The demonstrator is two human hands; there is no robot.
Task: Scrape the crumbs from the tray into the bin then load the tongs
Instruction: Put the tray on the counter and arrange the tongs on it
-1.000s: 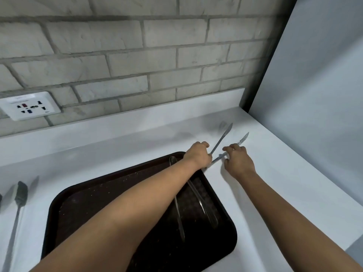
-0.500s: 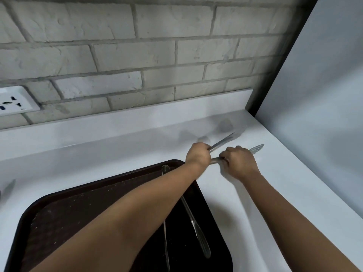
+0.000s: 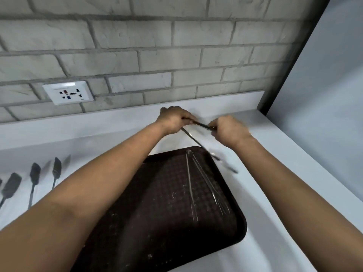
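Note:
A dark brown tray point(image 3: 157, 228) speckled with pale crumbs lies on the white counter in front of me. One pair of metal tongs point(image 3: 206, 185) rests on the tray's right half. A second pair of metal tongs point(image 3: 198, 143) is lifted above the tray's far edge, its arms spread. My left hand point(image 3: 172, 119) grips one arm and my right hand point(image 3: 229, 130) grips the other arm. The tips of the held tongs blur over the counter right of the tray. No bin is in view.
Several black-headed utensils point(image 3: 34, 173) lie in a row on the counter point(image 3: 284, 193) at the left. A wall socket point(image 3: 67, 92) sits in the grey brick wall behind. A grey panel point(image 3: 324, 95) bounds the counter on the right.
Both hands have lifted the second tongs off the counter and swung them, so the tips now point toward me over the tray's far right corner. The view has shifted left.

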